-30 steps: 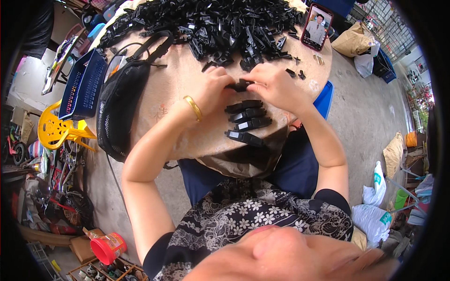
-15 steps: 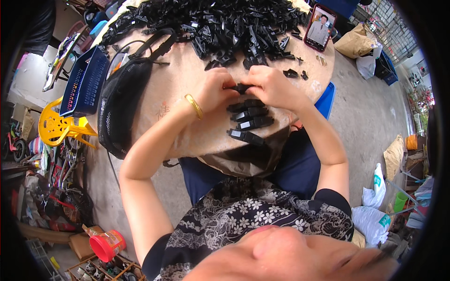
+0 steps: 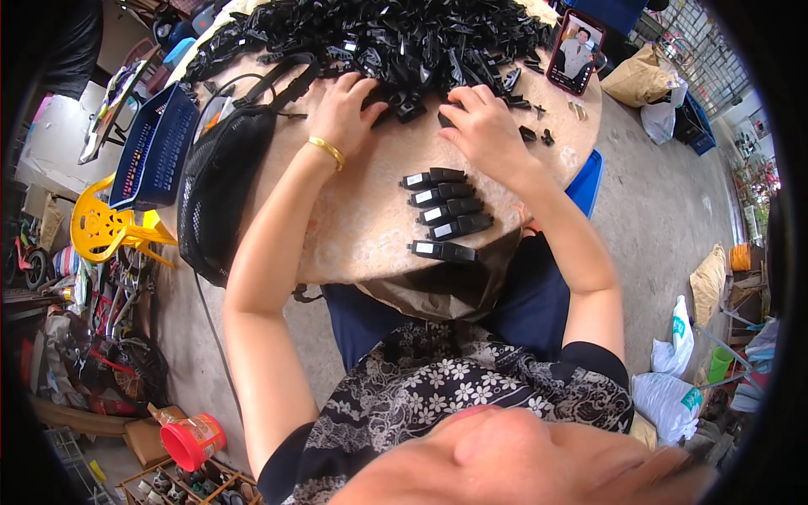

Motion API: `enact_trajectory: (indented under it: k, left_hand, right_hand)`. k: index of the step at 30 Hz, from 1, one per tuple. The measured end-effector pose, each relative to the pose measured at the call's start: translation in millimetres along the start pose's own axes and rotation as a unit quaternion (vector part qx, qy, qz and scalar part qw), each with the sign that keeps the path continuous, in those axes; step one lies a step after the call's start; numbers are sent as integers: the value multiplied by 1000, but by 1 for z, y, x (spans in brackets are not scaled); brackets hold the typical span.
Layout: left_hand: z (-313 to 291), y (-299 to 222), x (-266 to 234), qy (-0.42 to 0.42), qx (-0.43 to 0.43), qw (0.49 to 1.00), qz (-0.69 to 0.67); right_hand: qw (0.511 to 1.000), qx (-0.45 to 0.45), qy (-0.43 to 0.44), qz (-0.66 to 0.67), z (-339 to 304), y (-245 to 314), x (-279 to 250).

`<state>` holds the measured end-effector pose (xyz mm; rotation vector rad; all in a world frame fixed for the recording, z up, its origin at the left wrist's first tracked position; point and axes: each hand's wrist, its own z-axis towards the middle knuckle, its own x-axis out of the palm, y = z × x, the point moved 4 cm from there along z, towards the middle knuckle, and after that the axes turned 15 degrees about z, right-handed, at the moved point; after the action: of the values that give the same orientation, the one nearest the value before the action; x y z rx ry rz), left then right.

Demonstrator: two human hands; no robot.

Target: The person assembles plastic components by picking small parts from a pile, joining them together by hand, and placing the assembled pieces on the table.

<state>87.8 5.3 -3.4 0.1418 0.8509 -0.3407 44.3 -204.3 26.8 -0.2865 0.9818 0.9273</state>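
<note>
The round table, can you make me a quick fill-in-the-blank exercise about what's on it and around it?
1. Lined up near the person on the table are ____ black plastic parts with pale patches.
2. A gold bangle circles the person's ____ wrist.
3. The smartphone is to the ____ of the heap of black parts.
4. The plastic chair beside the navy basket is ____.

Missing words: five; left; right; yellow.
</note>
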Motion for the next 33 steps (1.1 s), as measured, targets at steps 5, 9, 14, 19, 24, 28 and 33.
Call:
enact_trajectory:
  k: [5, 9, 14, 19, 24, 28, 33]
  left_hand:
    - [3, 4, -5, 100, -110, 987, -61]
    - [-2, 28, -1, 16, -150, 986, -71]
    - [4, 18, -20, -57, -185, 971, -139]
    - [-13, -41, -40, 70, 29, 947, -311]
    - [-26, -66, -31, 187, 76, 923, -327]
    - [-27, -60, -23, 157, 40, 949, -271]
    - [-29, -54, -19, 183, 7, 948, -261]
  right_hand:
    - [998, -15, 52, -31, -4, 4, -4]
    - [990, -3, 113, -89, -4, 19, -7]
    - [997, 48, 54, -18, -12, -2, -8]
    - [991, 110, 76, 29, -10, -5, -15]
    - [921, 285, 61, 259, -10, -11, -34]
    - [781, 243, -51, 573, -16, -14, -22]
    - [829, 217, 52, 512, -17, -1, -11]
